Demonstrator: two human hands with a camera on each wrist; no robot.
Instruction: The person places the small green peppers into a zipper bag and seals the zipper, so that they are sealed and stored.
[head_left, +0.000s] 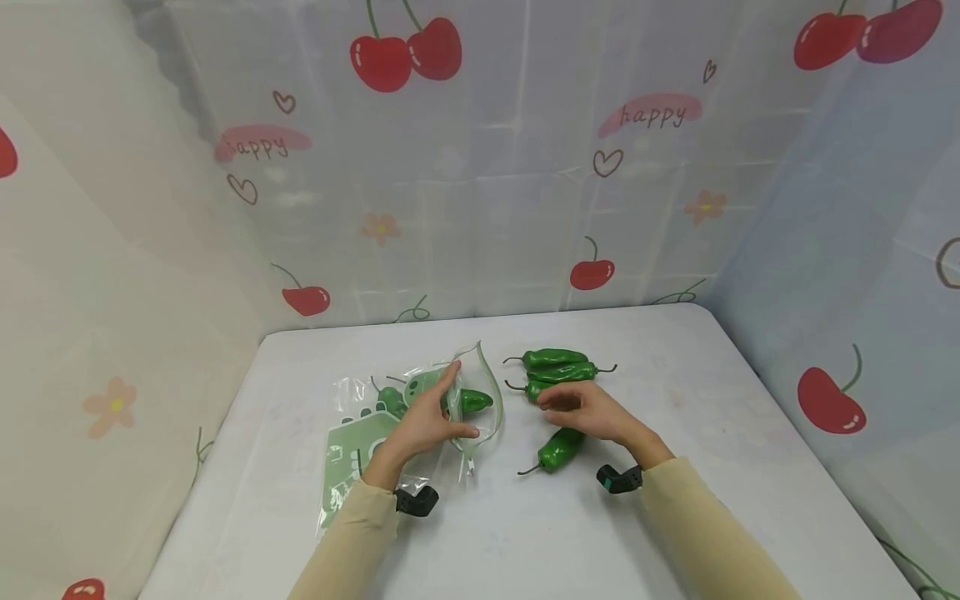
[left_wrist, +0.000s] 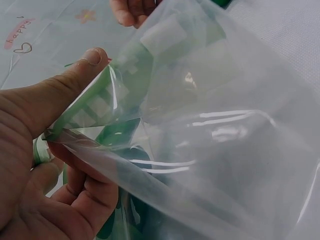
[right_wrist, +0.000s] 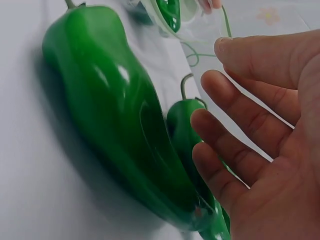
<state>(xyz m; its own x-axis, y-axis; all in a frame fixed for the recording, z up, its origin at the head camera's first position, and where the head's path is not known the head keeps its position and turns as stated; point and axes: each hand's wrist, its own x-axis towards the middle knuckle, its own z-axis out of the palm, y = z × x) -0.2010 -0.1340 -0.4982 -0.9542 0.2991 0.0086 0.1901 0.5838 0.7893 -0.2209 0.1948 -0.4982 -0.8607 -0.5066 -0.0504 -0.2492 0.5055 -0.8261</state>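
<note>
My left hand (head_left: 422, 427) holds a clear plastic zip bag (head_left: 358, 454) with green print by its mouth, its thumb and fingers spread apart at the opening. In the left wrist view the film lies between the thumb and curled fingers. A green pepper (head_left: 476, 402) shows inside the mouth, and another pepper (head_left: 392, 400) shows deeper in the bag. My right hand (head_left: 588, 410) hovers over the table with loosely bent fingers and nothing in them. Close by it lies a single green pepper (head_left: 561, 450), large in the right wrist view.
Behind the right hand, three green peppers (head_left: 555, 358) lie side by side on the white table (head_left: 645, 550). A curtain (head_left: 480, 250) printed with cherries stands along the table's far edge, with more at both sides.
</note>
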